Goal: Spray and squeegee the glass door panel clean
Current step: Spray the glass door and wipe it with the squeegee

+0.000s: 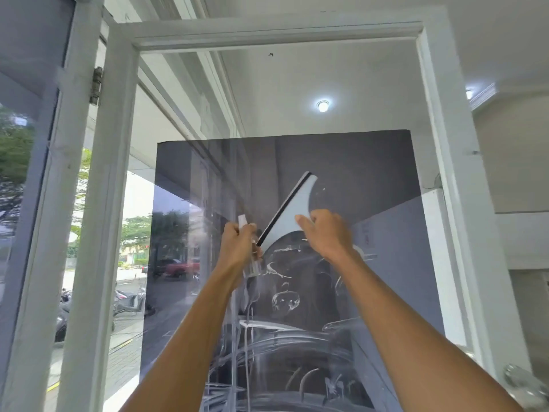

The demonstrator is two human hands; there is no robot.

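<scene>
Centrally, squeegee (297, 208) clear of frame (444, 144).

spray bottle (252, 267) mostly hidden, door handle (518, 379) blurred

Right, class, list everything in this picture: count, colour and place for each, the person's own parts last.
glass door panel: one, clear, inside the frame
door frame: one, white, around the panel
dark sheet: one, grey, across the panel's lower part
soap streaks: many, white, low on the glass
squeegee: one, white with black blade, tilted, in the right hand
spray bottle: one, clear with white top, in the left hand
hinge: one, metal, upper left
ceiling lights: two, white, above
door handle: one, silver, lower right
car: one, red, outside, left
left hand: one, gripping the spray bottle
right hand: one, gripping the squeegee
</scene>
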